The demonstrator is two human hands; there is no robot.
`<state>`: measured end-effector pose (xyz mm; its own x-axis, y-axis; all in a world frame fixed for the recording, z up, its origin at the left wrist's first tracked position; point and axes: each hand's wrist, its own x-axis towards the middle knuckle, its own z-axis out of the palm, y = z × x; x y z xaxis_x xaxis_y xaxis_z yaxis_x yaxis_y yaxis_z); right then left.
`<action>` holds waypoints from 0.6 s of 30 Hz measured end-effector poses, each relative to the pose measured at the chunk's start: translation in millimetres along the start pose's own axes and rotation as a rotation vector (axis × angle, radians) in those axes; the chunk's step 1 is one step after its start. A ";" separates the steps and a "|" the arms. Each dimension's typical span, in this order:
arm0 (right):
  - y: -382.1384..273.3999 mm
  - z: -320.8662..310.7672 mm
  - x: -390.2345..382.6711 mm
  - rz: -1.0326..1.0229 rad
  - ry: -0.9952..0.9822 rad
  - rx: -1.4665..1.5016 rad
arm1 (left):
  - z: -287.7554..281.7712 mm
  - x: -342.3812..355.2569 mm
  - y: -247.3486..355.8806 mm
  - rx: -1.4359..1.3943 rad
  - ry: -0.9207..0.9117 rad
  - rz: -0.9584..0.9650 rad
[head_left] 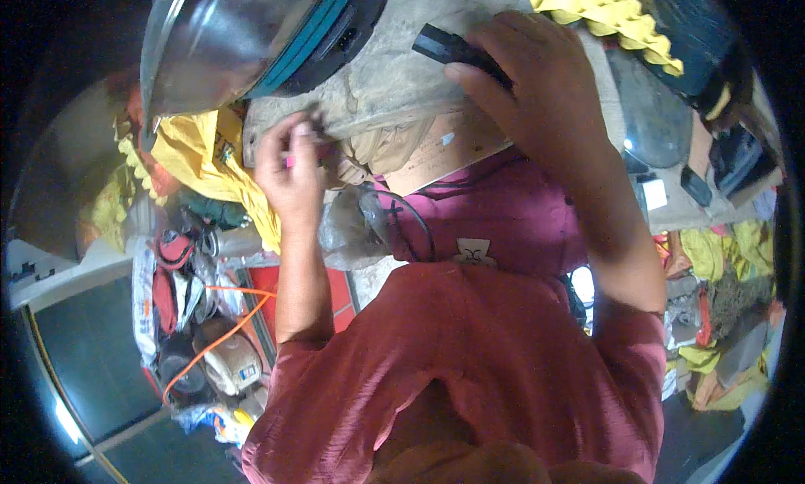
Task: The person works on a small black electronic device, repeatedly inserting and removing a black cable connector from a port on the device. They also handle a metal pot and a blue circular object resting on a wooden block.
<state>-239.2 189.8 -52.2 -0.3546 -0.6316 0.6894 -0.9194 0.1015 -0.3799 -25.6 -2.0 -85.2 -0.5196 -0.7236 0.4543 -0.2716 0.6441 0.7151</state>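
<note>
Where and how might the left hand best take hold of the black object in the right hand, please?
The black object juts out leftward from the right hand, which covers its other end, so probably grip its blocky free end, coming from the left.

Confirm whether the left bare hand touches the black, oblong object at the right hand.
Apart: the head view shows grey surface between the left hand and the black object.

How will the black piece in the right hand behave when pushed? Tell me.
The black piece is likely stiff: its end shows straight edges. Squared there, it would probably slide rather than roll. It may be light: the right hand alone holds it.
</note>
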 end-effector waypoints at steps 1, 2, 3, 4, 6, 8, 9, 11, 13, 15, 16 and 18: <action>6.1 8.7 -6.1 -0.071 0.115 -0.016 | 8.7 3.3 18.3 0.216 -0.056 0.266; 6.0 11.0 -7.0 -0.059 0.089 -0.008 | 17.5 4.8 35.5 0.367 -0.052 0.376; 5.3 7.4 -6.7 -0.049 0.068 -0.009 | 25.8 10.9 40.6 0.420 -0.069 0.433; 4.6 5.8 -7.4 -0.039 0.046 -0.010 | 31.9 16.1 43.9 0.472 -0.087 0.488; 6.9 7.7 -9.6 -0.007 0.024 0.036 | 39.3 21.5 52.1 0.576 -0.123 0.495; 9.7 9.3 -11.8 0.036 -0.010 0.081 | 45.8 27.2 54.5 0.649 -0.121 0.509; 11.0 8.3 -12.0 0.054 -0.028 0.106 | 48.1 30.1 55.1 0.707 -0.147 0.497; 13.8 8.5 -12.3 0.059 -0.028 0.126 | 51.7 33.0 60.7 0.781 -0.198 0.451; 16.1 7.9 -11.9 0.061 -0.035 0.152 | 53.5 34.8 68.7 0.838 -0.230 0.422; 17.6 7.7 -12.1 0.062 -0.047 0.181 | 55.2 35.0 74.3 0.879 -0.243 0.409; 18.1 7.6 -12.5 0.063 -0.053 0.190 | 56.4 34.8 73.9 0.826 -0.227 0.378; 19.0 7.1 -13.5 0.065 -0.065 0.204 | 59.3 34.3 71.2 0.718 -0.193 0.316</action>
<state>-250.6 194.9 -73.0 -0.3946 -0.6779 0.6203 -0.8390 -0.0095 -0.5440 -110.8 33.8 -50.2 -0.7721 -0.4668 0.4312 -0.5080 0.8611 0.0226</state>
